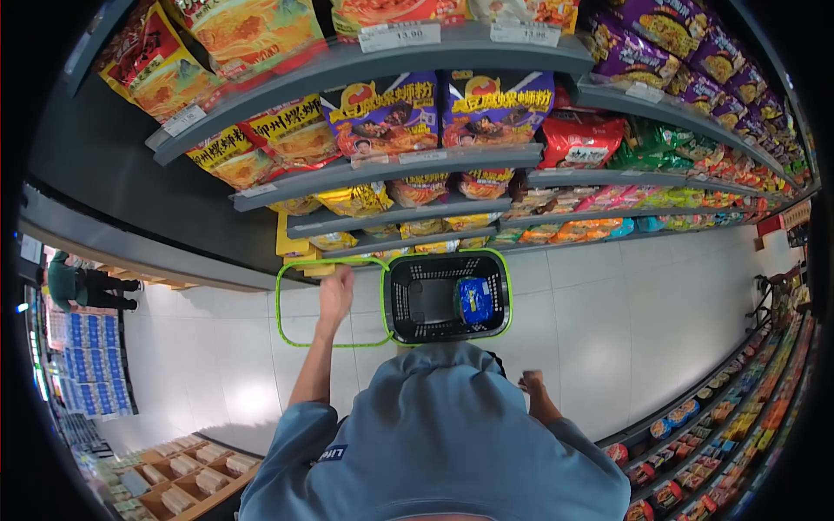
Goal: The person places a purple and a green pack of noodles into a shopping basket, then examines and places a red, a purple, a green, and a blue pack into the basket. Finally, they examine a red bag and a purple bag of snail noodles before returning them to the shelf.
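Note:
My left hand point(336, 295) is curled closed over the loop of a bright green handle point(280, 304) that extends left from a shopping basket. The handle's far bar shows beyond my knuckles, apart from the hand in this view; I see nothing in the fingers. The black shopping basket point(417, 328), green-rimmed, stands on the floor in front of me. Inside it, on the right side, lies a blue packet point(475, 300). My right hand point(532, 380) is at my right side, behind the basket's right edge and touching nothing visible. Its fingers are bent in, and what they may hold is hidden.
Shelves point(382, 165) of bagged noodles curve across the front, with price tags point(400, 36) on their edges. More shelves point(721, 417) hold cups and packets at right. A person point(82, 282) stands far left near stacked blue-and-white packs point(94, 365). Wooden bins point(187, 473) are lower left.

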`<action>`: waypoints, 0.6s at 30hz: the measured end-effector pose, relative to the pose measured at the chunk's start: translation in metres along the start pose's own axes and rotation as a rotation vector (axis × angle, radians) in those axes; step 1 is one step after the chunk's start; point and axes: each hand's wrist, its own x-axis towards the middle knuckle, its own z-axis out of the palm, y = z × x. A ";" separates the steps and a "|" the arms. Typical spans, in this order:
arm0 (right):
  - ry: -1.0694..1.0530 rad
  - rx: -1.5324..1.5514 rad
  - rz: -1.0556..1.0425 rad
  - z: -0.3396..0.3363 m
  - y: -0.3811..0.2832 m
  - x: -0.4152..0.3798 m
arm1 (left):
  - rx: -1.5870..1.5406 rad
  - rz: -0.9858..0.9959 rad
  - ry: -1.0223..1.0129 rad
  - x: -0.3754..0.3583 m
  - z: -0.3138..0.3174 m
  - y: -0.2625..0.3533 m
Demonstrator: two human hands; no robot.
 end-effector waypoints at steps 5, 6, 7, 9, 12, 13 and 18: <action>-0.046 0.048 0.022 -0.019 0.057 -0.057 | 0.203 -0.024 -0.416 -0.212 0.093 -0.180; -0.120 0.071 0.005 -0.015 0.068 -0.045 | 0.193 0.028 -0.431 -0.266 0.097 -0.196; -0.169 0.024 0.005 -0.012 0.057 -0.053 | 0.459 0.129 -0.799 -0.310 0.108 -0.232; -0.203 -0.016 -0.030 -0.001 0.042 -0.054 | 0.405 -0.007 -0.791 -0.358 0.079 -0.214; -0.275 -0.124 -0.179 0.021 0.001 -0.019 | 0.232 -0.337 -0.708 -0.390 0.048 -0.205; -0.307 -0.210 -0.258 0.026 -0.009 -0.008 | 0.170 -0.437 -0.683 -0.385 0.047 -0.194; -0.127 -0.296 -0.781 0.049 -0.066 0.039 | -0.189 -0.913 -0.542 -0.355 0.055 -0.106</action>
